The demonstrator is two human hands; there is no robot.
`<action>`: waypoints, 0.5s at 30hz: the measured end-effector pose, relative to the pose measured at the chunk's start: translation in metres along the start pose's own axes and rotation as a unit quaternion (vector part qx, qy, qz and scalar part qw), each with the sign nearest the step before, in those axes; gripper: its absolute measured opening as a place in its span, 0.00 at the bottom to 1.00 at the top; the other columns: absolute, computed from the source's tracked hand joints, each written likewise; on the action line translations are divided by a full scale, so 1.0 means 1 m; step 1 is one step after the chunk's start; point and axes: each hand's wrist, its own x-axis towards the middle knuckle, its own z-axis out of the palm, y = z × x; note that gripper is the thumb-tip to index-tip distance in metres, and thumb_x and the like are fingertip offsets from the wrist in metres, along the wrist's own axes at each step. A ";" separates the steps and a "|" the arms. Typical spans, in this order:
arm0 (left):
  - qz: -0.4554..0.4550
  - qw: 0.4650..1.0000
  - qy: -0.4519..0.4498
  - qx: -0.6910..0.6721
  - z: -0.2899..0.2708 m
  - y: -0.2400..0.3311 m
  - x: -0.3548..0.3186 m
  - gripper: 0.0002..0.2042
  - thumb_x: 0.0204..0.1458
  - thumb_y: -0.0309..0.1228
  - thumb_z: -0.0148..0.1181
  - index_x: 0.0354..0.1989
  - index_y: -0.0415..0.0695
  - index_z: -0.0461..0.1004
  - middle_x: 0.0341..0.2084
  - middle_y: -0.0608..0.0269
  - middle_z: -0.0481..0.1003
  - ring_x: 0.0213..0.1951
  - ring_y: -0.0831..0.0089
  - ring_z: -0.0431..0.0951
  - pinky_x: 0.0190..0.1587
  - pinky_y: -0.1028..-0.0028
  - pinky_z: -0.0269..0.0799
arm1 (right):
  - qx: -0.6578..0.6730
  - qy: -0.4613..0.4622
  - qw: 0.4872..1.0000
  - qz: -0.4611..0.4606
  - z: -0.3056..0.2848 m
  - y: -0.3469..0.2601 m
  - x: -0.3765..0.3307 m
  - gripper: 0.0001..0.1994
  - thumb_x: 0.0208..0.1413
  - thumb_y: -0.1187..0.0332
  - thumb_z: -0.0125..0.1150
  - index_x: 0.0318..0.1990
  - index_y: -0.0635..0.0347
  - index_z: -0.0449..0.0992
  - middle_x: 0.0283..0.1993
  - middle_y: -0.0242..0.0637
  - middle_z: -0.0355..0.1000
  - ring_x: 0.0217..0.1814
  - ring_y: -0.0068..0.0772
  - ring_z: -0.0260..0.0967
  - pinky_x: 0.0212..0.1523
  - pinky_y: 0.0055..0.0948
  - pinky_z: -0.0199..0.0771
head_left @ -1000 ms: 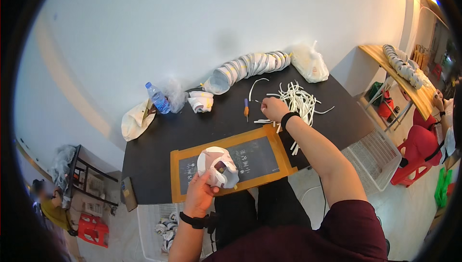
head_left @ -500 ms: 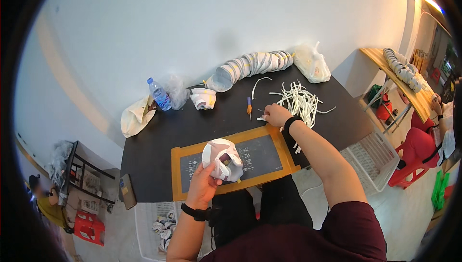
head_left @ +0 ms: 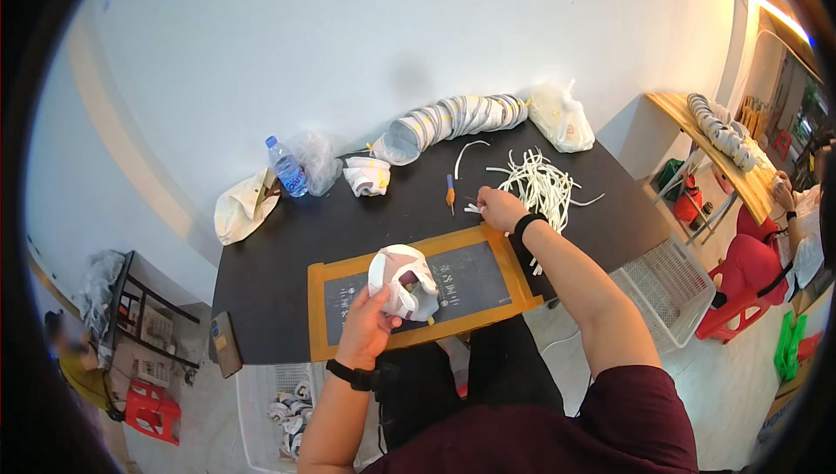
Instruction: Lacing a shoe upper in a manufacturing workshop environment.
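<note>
My left hand (head_left: pixel 366 328) grips a ring-shaped cloth piece (head_left: pixel 396 269), white and mauve with an opening in its middle, above a dark board (head_left: pixel 475 284) framed in brown tape. Over the tabletop, my right hand (head_left: pixel 501 210) is closed with its fingertips pinched. Short white ends of a strip (head_left: pixel 471 208) poke out at those fingertips; how much lies inside the fingers is hidden. Just beyond and to the right spreads a tangled pile of white strips (head_left: pixel 544 182). An orange-and-purple handled tool (head_left: pixel 450 195) lies left of my right hand.
Along the wall stand a cream cloth bag (head_left: pixel 244 208), a water bottle (head_left: pixel 286 167), a folded cloth piece (head_left: pixel 367 176), a long row of nested cloth rings (head_left: pixel 453 124) and a white plastic bag (head_left: pixel 562 118). A phone (head_left: pixel 225 345) rests at the left edge. White baskets (head_left: pixel 666 291) flank the table.
The view has shifted slightly. The cloth piece in my left hand has tilted a little, its opening turning; my right hand stays near the strips, fingers still pinched.
</note>
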 end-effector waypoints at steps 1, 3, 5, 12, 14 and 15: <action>-0.005 1.000 -0.012 0.006 0.001 0.001 -0.001 0.14 0.59 0.32 0.56 0.52 0.43 0.69 0.40 0.65 0.76 0.35 0.76 0.76 0.25 0.79 0.68 | 0.008 0.010 1.000 0.017 0.000 -0.002 -0.002 0.07 0.56 0.70 0.50 0.39 0.60 0.72 0.36 0.47 0.76 0.38 0.52 0.75 0.35 0.44 0.76; -0.009 1.000 -0.015 0.004 -0.006 -0.004 0.004 0.14 0.59 0.31 0.55 0.53 0.44 0.68 0.41 0.65 0.76 0.36 0.75 0.76 0.25 0.79 0.68 | 0.016 0.021 0.999 0.032 -0.002 -0.007 -0.004 0.07 0.57 0.70 0.49 0.40 0.60 0.72 0.37 0.48 0.75 0.37 0.52 0.75 0.34 0.44 0.76; -0.016 1.000 -0.022 0.003 -0.011 -0.008 0.009 0.15 0.60 0.30 0.54 0.55 0.45 0.67 0.42 0.65 0.75 0.37 0.74 0.76 0.25 0.78 0.67 | 0.035 0.031 0.997 0.064 -0.004 -0.014 -0.005 0.08 0.57 0.70 0.50 0.41 0.61 0.72 0.37 0.48 0.75 0.40 0.51 0.75 0.38 0.43 0.75; -0.015 1.000 -0.006 -0.010 -0.006 -0.006 0.011 0.15 0.59 0.30 0.55 0.55 0.45 0.67 0.42 0.65 0.76 0.37 0.73 0.77 0.25 0.78 0.68 | 0.061 0.058 0.996 0.007 0.001 -0.007 -0.003 0.08 0.56 0.72 0.53 0.42 0.60 0.75 0.39 0.48 0.76 0.43 0.49 0.74 0.45 0.41 0.72; -0.014 1.000 -0.004 -0.015 -0.007 -0.006 0.010 0.16 0.59 0.30 0.55 0.55 0.45 0.67 0.42 0.65 0.76 0.37 0.73 0.77 0.25 0.78 0.68 | 0.106 0.066 0.992 0.020 -0.001 -0.013 -0.005 0.08 0.56 0.71 0.53 0.40 0.60 0.76 0.40 0.48 0.76 0.43 0.50 0.74 0.45 0.40 0.72; -0.010 1.000 -0.003 -0.007 -0.006 -0.006 0.011 0.16 0.59 0.31 0.55 0.55 0.45 0.67 0.42 0.65 0.76 0.37 0.74 0.77 0.25 0.78 0.68 | 0.137 0.063 0.988 0.034 -0.003 -0.016 -0.005 0.07 0.55 0.72 0.55 0.40 0.62 0.76 0.37 0.44 0.76 0.41 0.43 0.74 0.44 0.36 0.72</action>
